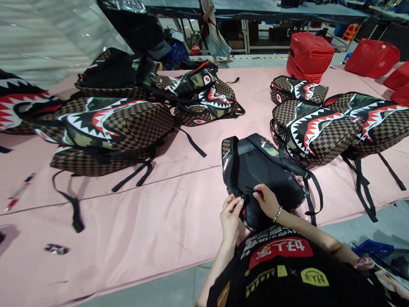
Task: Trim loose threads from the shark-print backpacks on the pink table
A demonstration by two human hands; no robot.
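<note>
A backpack (255, 168) lies on the pink-covered table right in front of me, its black padded back facing up and its brown checkered side showing at the left. My left hand (230, 215) is closed in a pinch on the black strap at the near left edge of the backpack. Just right of it, my right hand (267, 202) is closed around a small dark pointed tool (252, 189), whose tip points left toward the strap. The fingers hide most of this tool, so its exact kind is unclear. A shoulder strap (315, 183) hangs over the backpack's right side.
Checkered shark-mouth backpacks lie piled at the left (118, 123) and right (319, 128) of the pink table (153, 230). Red bags (310, 55) stand at the far right. A red-and-white pen (19, 192) lies at left. Beyond the table, a person (212, 30) is on foot.
</note>
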